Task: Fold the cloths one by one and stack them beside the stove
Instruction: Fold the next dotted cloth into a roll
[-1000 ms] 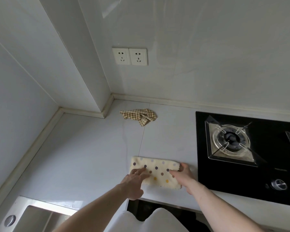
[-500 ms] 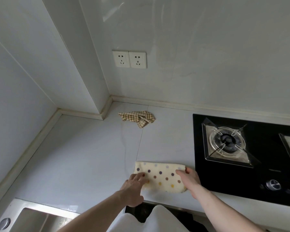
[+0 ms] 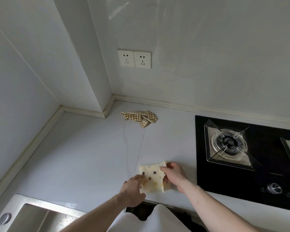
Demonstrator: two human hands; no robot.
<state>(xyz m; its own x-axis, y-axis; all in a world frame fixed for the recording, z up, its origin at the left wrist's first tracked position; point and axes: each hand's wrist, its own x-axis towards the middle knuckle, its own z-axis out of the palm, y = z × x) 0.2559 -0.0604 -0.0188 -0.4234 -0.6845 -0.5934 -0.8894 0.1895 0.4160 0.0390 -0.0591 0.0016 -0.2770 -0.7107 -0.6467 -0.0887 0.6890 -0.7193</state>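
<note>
- While the left hand [image 3: 132,191] rests on the near left edge of the polka-dot cloth [image 3: 152,178] with its fingers stretched flat, the right hand [image 3: 173,174] grips the right side of this cloth, the fingers curled around the folded edge.
- Both hands are close together, only the cloth lies between them.
- At the near left corner a steel sink [image 3: 32,215] is set into the grey counter [image 3: 90,156].
- This cloth lies at the front edge of the counter, just left of the black stove [image 3: 241,181], not touching it.
- On the stove, 1 burner [image 3: 228,144] is fully in view, and a knob [image 3: 274,188] sits near the front.
- Farther back, the checked cloth [image 3: 140,118] lies crumpled near the wall corner, well apart from the hands.
- On the wall above it there are 2 white sockets [image 3: 134,59].
</note>
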